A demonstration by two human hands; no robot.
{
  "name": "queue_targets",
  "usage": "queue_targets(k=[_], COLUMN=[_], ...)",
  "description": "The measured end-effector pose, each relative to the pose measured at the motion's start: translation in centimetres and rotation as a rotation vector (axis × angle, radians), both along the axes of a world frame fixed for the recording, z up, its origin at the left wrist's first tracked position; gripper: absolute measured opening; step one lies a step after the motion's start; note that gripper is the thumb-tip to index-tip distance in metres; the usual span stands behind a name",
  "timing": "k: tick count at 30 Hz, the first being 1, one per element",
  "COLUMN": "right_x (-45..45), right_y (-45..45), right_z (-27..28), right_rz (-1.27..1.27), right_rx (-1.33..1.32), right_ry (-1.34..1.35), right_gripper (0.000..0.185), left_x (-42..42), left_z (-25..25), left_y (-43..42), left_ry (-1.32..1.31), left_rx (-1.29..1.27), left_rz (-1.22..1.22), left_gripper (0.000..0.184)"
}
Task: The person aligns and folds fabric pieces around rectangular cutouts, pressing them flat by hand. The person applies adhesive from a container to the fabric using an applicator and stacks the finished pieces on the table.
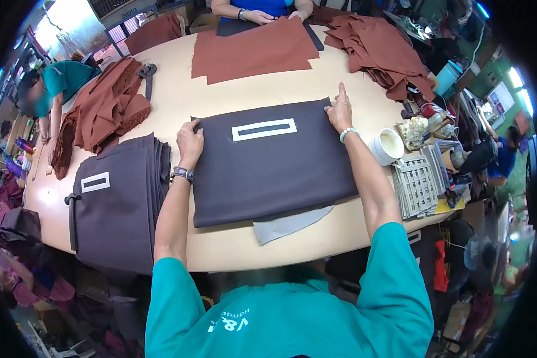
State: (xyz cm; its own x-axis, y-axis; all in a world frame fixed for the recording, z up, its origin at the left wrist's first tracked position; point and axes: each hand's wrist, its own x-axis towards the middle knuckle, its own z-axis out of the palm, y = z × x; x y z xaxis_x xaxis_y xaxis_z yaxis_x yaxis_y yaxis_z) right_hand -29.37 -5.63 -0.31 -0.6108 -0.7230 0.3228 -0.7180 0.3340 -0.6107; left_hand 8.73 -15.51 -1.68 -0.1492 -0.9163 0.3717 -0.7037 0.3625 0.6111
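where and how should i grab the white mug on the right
Probably best to wrap the right hand around the round body of the white mug, coming from its left, as the grey slotted pieces crowd its right. Keep it level: the open top shows pale contents.

Two hands, left hand (191, 144) and right hand (341, 114), touch one dark panel (268, 167) at center frame. Two white rectangles mark the table (238, 247): one (237, 133) on the panel, another (95, 182) on the single dark stack (116, 215) at left. Two rust-colored cloth heaps, one at upper left (104, 107) and one at upper right (379, 53), flank one flat rust piece (253, 53). One white cup (388, 146) stands at right.
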Motion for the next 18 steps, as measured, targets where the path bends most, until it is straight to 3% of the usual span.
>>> queue_targets(k=[1,4,6,9,12,15,18], right_x=[0.0,0.6,1.7,5.3,13.8,20.3,22.7], right_y=[0.0,0.6,1.5,5.0,13.2,19.9,22.6], right_z=[0.0,0.2,0.9,2.2,5.1,2.3,0.0], right_rz=[0.004,0.000,-0.024,0.109,0.381,0.619,0.606], right_rx=[-0.002,-0.034,-0.087,-0.265,-0.052,0.050,0.147], right_ry=[0.012,0.084,0.175,0.441,0.355,0.219,0.152], right_gripper=[0.089,0.084,0.078,0.070,0.065,0.069,0.071], left_x=[0.0,-0.8,-1.6,-2.3,-2.0,-1.6,-1.4], left_z=[0.2,1.1,3.2,5.9,6.0,3.9,1.9], left_y=[0.2,2.1,5.2,12.6,20.1,23.4,24.3], left_ry=[-0.014,-0.175,-0.248,-0.289,-0.431,-0.499,-0.629], left_rx=[0.011,-0.315,-0.353,-0.212,-0.063,-0.005,-0.043], left_rz=[0.001,0.017,-0.120,-0.475,-0.722,-0.753,-0.742], left_gripper=[0.033,0.040,0.045,0.054,0.063,0.070,0.070])
